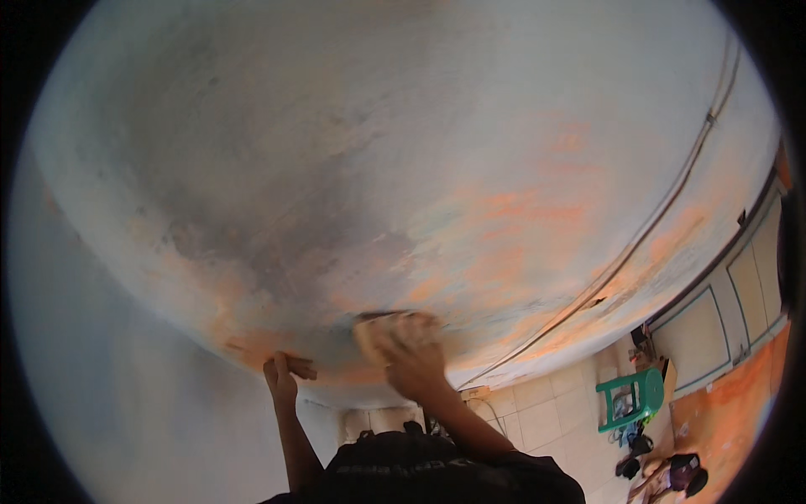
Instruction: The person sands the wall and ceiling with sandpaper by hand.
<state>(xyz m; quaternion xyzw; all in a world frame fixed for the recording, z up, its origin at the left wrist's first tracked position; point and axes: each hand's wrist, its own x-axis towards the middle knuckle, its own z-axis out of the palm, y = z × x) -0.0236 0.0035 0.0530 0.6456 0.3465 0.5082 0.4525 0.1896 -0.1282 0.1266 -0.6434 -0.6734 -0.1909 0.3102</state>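
A broad wall fills most of the view, its pale grey-white surface patched with orange and dark grey. My right hand grips a pale, flat block with a dark edge, held against the wall's lower part. Motion blur smears the block and fingers, so its exact kind is unclear. Off to the left, near the corner with the side wall, my left hand rests at the wall. Its fingers point right and look stretched out, with nothing visible in them.
A cable runs diagonally along the wall at the right. On the tiled floor stands a green plastic stool, with dark items beside it. A person is at the lower right, below a pale door. A bluish side wall lies left.
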